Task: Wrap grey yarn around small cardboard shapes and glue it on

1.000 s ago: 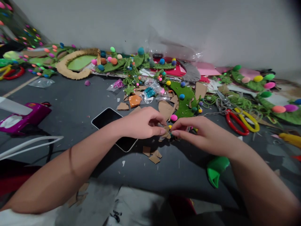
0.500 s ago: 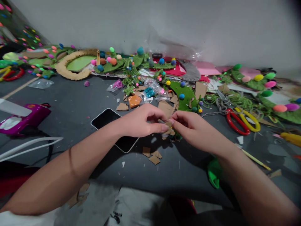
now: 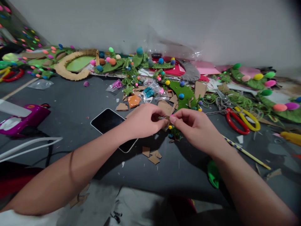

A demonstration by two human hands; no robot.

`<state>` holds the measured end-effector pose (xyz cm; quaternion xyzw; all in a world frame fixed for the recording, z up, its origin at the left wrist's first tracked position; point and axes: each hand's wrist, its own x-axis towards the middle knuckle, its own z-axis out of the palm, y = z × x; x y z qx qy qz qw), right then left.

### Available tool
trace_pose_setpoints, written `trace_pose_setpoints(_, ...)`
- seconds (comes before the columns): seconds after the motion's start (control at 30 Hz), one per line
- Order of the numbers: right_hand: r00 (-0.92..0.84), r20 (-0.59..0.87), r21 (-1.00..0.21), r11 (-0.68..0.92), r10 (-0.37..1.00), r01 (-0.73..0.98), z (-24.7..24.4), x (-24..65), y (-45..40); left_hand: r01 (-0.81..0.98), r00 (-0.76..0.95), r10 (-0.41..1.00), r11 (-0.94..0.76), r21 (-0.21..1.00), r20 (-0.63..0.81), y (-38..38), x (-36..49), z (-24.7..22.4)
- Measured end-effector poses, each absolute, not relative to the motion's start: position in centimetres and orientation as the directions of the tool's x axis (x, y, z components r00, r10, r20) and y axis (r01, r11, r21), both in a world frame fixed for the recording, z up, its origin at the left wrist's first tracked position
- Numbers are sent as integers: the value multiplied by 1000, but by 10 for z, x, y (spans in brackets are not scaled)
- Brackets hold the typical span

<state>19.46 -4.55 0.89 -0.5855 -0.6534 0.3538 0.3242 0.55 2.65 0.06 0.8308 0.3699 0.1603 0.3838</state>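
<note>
Fingertip work here: your left hand (image 3: 148,121) pinches a small brown piece (image 3: 167,118) over the surface (image 3: 70,106), between its near and far edges; your right hand (image 3: 194,125) meets it, narrowed, hold unclear. Next likely wants steadiness.

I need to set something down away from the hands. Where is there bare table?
Mostly bare: between the purple device and the phone, in front of the tan ring; also between the brown cardboard scraps and the green object. Crowded: along the wall and beyond the left hand and right hand.
</note>
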Motion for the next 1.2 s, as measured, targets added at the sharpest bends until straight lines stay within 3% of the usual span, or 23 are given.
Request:
trace_pose_setpoints(0.07, -161, 132, -711, 207, 978, 672, 7, 194, -50, 472, 648, 761, -413, 779, 11, 27, 6, -1)
trace_pose_setpoints(0.2, -348, 298, -319, 436, 889, 841, 2, 198, -57, 339, 575, 817, -285, 897, 42, 30, 7, 2)
trace_pose_setpoints(0.3, -391, 421, -124, 479, 818, 869, 1, 202, -59, 202, 502, 862, -189, 961, 63, 30, 8, 4)
trace_pose_setpoints(0.4, -387, 488, -13, 449, 783, 893, 1, 202, -61, 17, 480, 876, -59, 998, 44, 29, 10, 2)
trace_pose_setpoints(0.5, -366, 500, -37, 442, 785, 896, 2, 201, -63, -124, 528, 849, 94, 988, -14, 29, 11, -2)
trace_pose_setpoints(0.63, -298, 507, -338, 505, 809, 794, 2, 204, -59, -196, 638, 770, 177, 964, -12, 31, 9, -4)
trace_pose_setpoints(0.7, -305, 460, -501, 527, 834, 687, 2, 210, -54, -141, 715, 699, 154, 978, -7, 31, 6, -2)
trace_pose_setpoints(0.77, -359, 409, -568, 542, 839, 620, 2, 217, -49, 3, 782, 623, 46, 999, -32, 30, 4, 0)
trace_pose_setpoints(0.83, -387, 368, -558, 534, 845, 635, 3, 221, -47, 179, 814, 577, -142, 974, -65, 28, 3, 2)
trace_pose_setpoints(0.97, -257, 304, -490, 382, 917, 783, 5, 215, -51, 407, 759, 651, -489, 772, 12, 21, 7, 1)
trace_pose_setpoints(1.07, -146, 314, -491, 292, 938, 821, 4, 203, -56, 451, 694, 715, -522, 724, 84, 19, 10, -2)
trace_pose_setpoints(1.13, -150, 361, -476, 321, 920, 819, 2, 198, -59, 437, 646, 753, -502, 746, 128, 19, 11, -2)
trace_pose_setpoints(1.2, -230, 434, -379, 408, 871, 831, 1, 197, -60, 397, 592, 785, -483, 780, 185, 20, 11, -1)
